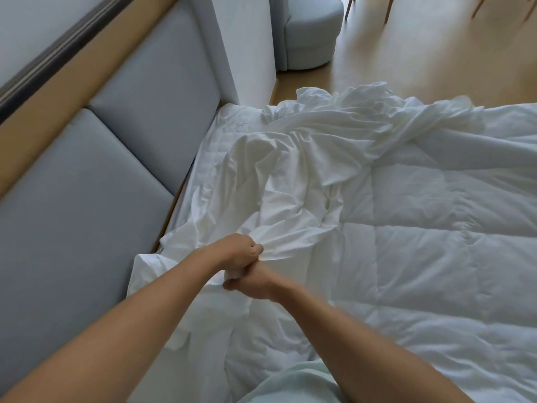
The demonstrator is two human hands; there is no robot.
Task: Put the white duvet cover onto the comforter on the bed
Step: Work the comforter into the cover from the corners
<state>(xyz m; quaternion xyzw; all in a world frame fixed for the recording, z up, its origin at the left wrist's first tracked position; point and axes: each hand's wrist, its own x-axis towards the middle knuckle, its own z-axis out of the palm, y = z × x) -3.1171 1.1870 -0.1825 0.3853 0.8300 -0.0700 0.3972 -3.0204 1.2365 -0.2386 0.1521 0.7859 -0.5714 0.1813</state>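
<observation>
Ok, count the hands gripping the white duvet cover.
2. The left hand grips a bunched fold of the duvet cover. The right hand grips it just nearer the camera, against the left hand.

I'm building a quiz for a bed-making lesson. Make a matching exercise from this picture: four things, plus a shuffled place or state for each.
1. duvet cover
2. comforter
3. headboard
4. round chair

a. standing on the wooden floor
b. quilted, spread out
c. crumpled, gripped by the left hand and the right hand
d. padded grey-blue panels

Pairs: 1-c, 2-b, 3-d, 4-a
</observation>
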